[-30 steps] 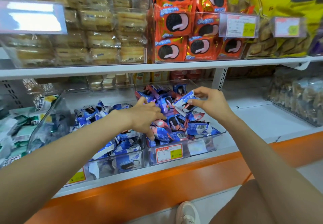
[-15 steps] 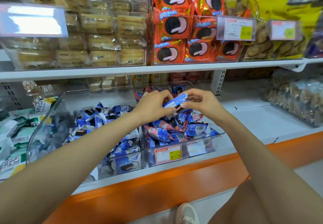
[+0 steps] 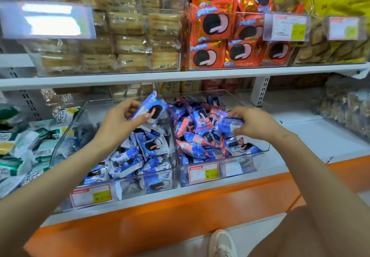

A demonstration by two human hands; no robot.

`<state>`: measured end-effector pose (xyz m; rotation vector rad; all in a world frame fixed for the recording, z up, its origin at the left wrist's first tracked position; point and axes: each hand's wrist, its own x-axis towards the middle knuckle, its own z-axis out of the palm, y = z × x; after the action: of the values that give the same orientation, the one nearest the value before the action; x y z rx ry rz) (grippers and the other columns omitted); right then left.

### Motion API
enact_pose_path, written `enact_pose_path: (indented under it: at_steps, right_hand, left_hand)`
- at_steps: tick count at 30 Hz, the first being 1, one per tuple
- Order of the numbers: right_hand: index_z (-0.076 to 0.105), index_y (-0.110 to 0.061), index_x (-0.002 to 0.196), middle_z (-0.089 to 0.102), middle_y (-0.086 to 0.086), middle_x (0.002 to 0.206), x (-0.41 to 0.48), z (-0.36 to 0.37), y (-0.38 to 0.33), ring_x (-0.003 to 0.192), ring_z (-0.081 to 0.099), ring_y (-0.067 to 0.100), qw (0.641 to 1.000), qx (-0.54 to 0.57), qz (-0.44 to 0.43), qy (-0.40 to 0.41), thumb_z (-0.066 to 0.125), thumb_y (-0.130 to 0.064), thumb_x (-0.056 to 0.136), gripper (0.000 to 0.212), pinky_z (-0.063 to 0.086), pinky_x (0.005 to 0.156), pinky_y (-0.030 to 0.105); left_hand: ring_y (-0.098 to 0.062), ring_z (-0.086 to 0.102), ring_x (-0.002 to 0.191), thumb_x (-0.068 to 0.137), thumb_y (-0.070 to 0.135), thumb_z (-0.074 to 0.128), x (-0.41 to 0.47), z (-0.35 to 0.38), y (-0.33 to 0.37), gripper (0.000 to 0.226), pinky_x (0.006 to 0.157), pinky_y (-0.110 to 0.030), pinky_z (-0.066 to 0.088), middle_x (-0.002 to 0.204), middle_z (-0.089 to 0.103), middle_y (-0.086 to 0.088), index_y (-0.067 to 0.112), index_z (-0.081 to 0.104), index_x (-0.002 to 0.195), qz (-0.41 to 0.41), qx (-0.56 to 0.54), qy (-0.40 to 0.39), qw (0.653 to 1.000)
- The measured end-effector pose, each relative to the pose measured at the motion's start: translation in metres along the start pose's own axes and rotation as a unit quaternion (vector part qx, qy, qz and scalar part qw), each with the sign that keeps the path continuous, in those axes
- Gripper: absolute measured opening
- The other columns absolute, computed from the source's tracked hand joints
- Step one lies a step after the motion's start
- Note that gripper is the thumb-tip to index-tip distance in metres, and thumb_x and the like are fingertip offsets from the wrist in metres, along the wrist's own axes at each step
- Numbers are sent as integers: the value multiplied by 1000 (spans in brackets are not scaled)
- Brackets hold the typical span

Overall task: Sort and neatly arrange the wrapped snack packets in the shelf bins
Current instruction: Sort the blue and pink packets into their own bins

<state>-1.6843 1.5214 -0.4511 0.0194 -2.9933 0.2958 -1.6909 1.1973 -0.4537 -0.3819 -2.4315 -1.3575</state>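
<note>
A blue-white packet (image 3: 152,110) is pinched in the left hand (image 3: 120,120) above the left bin's (image 3: 66,136) back right corner; the right hand (image 3: 254,122) curls round a second packet (image 3: 230,125) atop the right bin's (image 3: 264,150) heap; sorting is midway, I reckon; next, each needs laying among its kind.

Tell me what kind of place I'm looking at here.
Most likely a shop's snack aisle: printed price tags are clipped to clear bins full of wrapped snack packets, and more stock is stacked on the white shelf above.
</note>
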Motion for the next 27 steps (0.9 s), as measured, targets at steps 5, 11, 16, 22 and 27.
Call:
enact_pose_path:
  at_steps: [5, 11, 16, 22, 27]
  right_hand:
    - [58, -25, 99, 59, -6, 96, -10, -15, -66, 90, 55, 14, 939, 315, -132, 26, 80, -22, 72, 35, 48, 79, 31]
    - [56, -20, 102, 51, -14, 90, -9, 34, -143, 94, 43, 11, 946, 151, -286, -10, 73, -29, 79, 31, 32, 84, 29]
    - [63, -23, 103, 60, -3, 113, 3, 47, -141, 114, 45, 18, 948, 106, -298, -26, 70, -41, 80, 30, 26, 107, 41]
    - [69, -18, 94, 63, -5, 95, 6, 8, -79, 97, 56, 19, 956, 199, -176, 127, 71, -22, 82, 13, 37, 81, 26]
    - [70, -16, 94, 69, 2, 101, 1, -2, -10, 103, 58, 22, 973, 155, -35, 169, 69, -17, 82, 12, 43, 90, 32]
  left_hand:
    - [-19, 55, 72, 84, 31, 66, -9, -20, -29, 25, 66, -32, 44, 89, 61, -6, 14, 60, 101, -75, 70, -13, 995]
    - [-22, 63, 90, 89, 28, 63, -11, -19, -46, 23, 74, -29, 46, 100, 63, -5, 17, 54, 107, -144, 68, -68, 985]
    - [-12, 56, 88, 91, 18, 59, -21, -20, -37, 14, 80, -25, 43, 98, 62, -1, 12, 59, 105, -74, 78, -36, 994]
    - [-12, 55, 96, 91, 16, 58, -9, 6, 11, 16, 82, -27, 42, 103, 62, 1, 12, 62, 106, 122, 151, -55, 979]
    - [-17, 48, 104, 88, 23, 63, 14, 72, 64, 24, 85, -28, 37, 110, 61, 1, 15, 59, 110, 269, 186, -199, 924]
